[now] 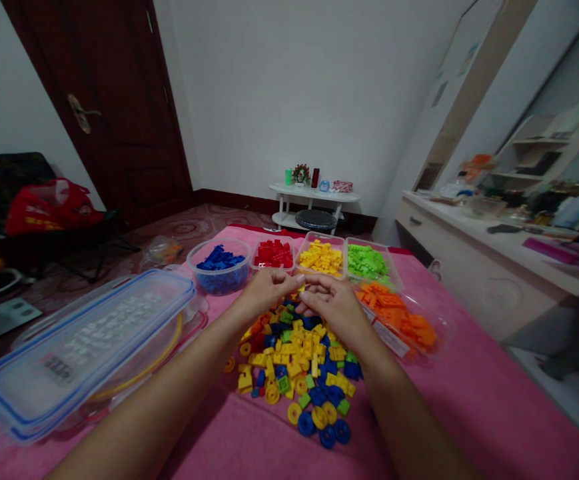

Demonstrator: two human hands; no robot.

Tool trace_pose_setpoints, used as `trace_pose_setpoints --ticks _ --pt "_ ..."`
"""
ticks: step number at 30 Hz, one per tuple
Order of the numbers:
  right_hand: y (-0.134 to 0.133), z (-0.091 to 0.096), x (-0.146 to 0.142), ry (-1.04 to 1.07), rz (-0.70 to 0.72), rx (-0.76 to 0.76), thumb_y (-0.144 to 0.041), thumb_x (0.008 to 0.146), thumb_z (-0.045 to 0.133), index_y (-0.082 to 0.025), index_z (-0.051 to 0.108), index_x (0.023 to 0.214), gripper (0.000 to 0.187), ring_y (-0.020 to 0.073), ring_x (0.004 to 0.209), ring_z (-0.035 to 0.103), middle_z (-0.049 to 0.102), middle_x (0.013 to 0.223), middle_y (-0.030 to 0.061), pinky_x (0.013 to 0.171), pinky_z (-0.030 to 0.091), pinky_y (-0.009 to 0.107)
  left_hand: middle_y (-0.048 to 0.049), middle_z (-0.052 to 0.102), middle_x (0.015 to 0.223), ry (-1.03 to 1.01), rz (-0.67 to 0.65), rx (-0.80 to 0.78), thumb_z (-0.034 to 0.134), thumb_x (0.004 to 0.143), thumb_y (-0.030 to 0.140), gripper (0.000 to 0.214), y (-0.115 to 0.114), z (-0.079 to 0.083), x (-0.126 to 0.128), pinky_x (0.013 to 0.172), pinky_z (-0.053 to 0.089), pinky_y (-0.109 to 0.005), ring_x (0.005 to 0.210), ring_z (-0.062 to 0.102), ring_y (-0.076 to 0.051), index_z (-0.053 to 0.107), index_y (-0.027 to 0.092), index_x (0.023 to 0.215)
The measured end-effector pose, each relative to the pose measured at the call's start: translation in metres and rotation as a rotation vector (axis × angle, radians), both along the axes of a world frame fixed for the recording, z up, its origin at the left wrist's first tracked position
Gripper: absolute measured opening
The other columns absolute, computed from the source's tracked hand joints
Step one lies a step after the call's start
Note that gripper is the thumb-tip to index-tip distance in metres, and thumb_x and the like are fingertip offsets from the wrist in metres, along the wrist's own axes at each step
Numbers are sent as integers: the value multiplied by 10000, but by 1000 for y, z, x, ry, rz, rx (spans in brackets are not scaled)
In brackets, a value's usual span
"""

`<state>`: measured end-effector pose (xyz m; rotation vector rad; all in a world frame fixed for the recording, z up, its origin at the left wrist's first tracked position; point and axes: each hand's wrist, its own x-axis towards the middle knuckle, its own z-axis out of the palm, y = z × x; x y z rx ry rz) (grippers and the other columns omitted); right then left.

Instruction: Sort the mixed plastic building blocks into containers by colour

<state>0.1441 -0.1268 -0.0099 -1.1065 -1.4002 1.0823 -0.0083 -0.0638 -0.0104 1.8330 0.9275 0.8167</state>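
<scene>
A heap of mixed plastic bricks in yellow, blue, green, orange and red lies on the pink cloth. My left hand and my right hand meet above the far end of the heap, fingers curled and fingertips pinched together. What they pinch is too small to make out. Behind the hands stand sorted tubs: blue bricks, red bricks, yellow bricks, green bricks. A tub of orange bricks sits right of my right hand.
Stacked clear container lids with blue rims lie at the left on the cloth. A white dresser runs along the right. A small white side table stands by the far wall. A dark door and a chair with a red bag are at the left.
</scene>
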Motion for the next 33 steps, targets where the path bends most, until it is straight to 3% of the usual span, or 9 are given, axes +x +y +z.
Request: trace_pose_setpoints --ticks 5,8,12,15,18,23,28,33 --pt "2 -12 -8 167 68 -157 -289 676 685 -171 599 973 332 123 648 663 656 821 13 608 545 240 6 486 475 342 237 336 558 703 592 476 -5 7 -4 466 219 -231 475 398 -88 557 153 520" --pt "2 -18 -15 193 93 -179 -279 648 696 -186 608 930 310 129 666 667 660 834 0 605 550 238 -24 525 480 512 280 399 575 693 549 426 -10 12 -5 472 215 -245 489 434 -114 579 160 519" --pt "4 -22 -15 120 78 -164 -277 666 662 -176 609 909 269 122 614 656 651 785 -5 555 535 224 -20 512 470 493 249 340 551 710 547 435 -8 13 -7 473 225 -245 486 437 -115 559 161 509" --pt "8 -24 -6 -38 -63 -104 -251 700 611 -163 607 993 306 115 545 628 647 756 8 478 492 212 5 468 457 324 192 236 518 732 578 488 -2 11 -8 466 228 -236 466 408 -92 504 159 483" --pt "11 -26 6 -288 -202 33 -243 729 578 -155 650 958 256 123 545 602 677 778 42 477 474 229 12 483 486 102 130 -13 512 732 606 498 2 9 -9 462 256 -221 470 424 -85 503 154 524" --pt "10 -26 17 -725 -330 194 -185 743 541 -197 699 920 237 164 701 620 696 841 39 626 475 275 3 552 591 -151 86 -377 581 684 612 476 4 6 -9 491 307 -200 562 514 -94 502 150 600" --pt "8 -32 15 -995 -269 228 -209 758 581 -226 696 961 233 182 768 614 689 879 48 690 440 287 10 538 569 -101 -77 -369 627 678 555 437 4 2 -11 482 291 -197 555 510 -89 520 140 596" --pt "8 -38 14 -1136 -280 195 -243 752 609 -220 679 978 238 196 790 611 677 876 64 676 415 280 2 541 553 -47 -87 -325 622 683 561 452 4 -1 -9 479 298 -194 528 484 -83 519 135 571"
